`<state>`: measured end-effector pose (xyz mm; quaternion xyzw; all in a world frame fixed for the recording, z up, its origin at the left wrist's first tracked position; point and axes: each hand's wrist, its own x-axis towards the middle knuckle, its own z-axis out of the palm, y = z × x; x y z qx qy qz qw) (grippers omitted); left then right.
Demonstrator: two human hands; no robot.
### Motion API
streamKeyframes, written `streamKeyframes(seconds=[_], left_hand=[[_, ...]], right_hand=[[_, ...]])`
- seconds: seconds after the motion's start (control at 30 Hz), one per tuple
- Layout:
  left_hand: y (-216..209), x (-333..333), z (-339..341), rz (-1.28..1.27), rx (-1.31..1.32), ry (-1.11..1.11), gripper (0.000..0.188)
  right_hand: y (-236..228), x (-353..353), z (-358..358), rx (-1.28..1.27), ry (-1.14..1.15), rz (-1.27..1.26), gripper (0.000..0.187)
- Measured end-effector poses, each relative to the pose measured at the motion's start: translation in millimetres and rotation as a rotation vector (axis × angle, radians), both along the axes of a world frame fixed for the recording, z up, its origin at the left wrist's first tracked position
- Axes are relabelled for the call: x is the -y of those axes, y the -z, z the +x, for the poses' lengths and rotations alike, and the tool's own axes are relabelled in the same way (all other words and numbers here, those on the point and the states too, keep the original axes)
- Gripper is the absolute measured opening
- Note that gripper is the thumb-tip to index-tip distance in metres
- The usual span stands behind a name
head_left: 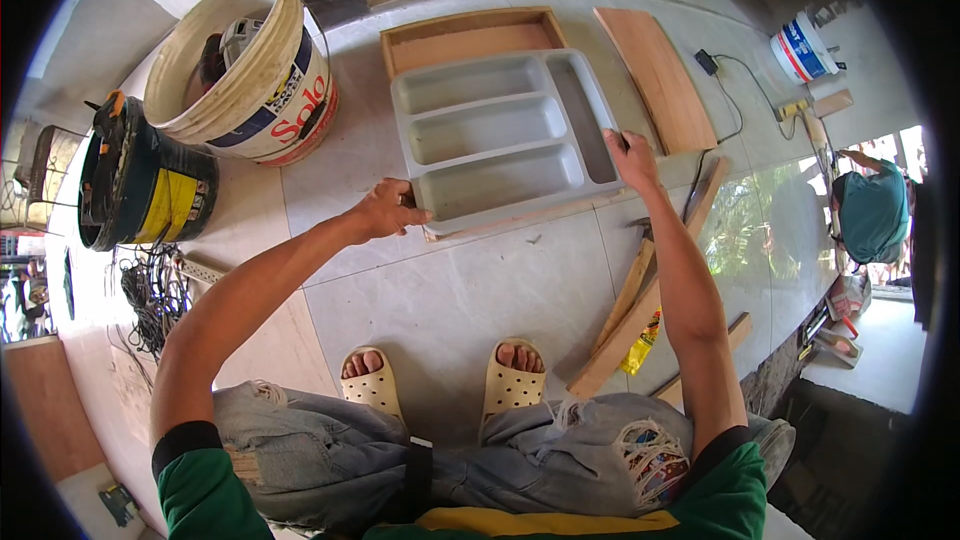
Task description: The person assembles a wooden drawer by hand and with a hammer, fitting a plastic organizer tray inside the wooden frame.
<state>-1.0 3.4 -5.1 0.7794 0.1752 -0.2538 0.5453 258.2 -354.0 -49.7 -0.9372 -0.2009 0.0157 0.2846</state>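
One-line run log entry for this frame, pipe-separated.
left grip: on grey tray, near-left corner | right grip: tray's right edge | tray: overlapping wooden box in view | nearby: wooden board right, white bucket left

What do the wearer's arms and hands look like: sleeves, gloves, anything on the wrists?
Short green sleeves with black cuffs cover the upper arms. Both forearms are bare. The left hand and right hand are ungloved; no watch, bracelet, cable or marking shows on either wrist.
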Motion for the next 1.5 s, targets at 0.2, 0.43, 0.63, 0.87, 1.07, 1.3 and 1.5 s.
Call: streamKeyframes(seconds=[0.2,0.43,0.63,0.87,1.07,1.3,1.5], left_hand=[[3,-1,-1,-0.046,0.022,-0.015,0.039],[8,-2,-3,-0.058,0.019,-0.051,0.039],[18,-7,-11,0.128,0.174,0.071,0.049],[21,-21,-33,0.235,0.045,0.205,0.074],[33,-39,-45,0.411,0.079,0.531,0.079],[34,-35,-45,0.244,0.168,0.344,0.079],[25,17,-32,0.100,0.070,0.055,0.079]], right_hand=[[-7,3,1,-0.009,-0.040,0.008,0.054],[-16,21,-7,-0.162,-0.104,0.041,0.035],[-10,20,-12,-0.067,-0.141,-0.002,0.038],[-6,21,-19,0.004,-0.132,-0.090,0.044],[-3,20,-14,-0.174,0.026,-0.109,0.045],[9,28,3,-0.164,-0.019,-0.213,0.046],[5,24,0,-0.202,-0.020,-0.219,0.041]])
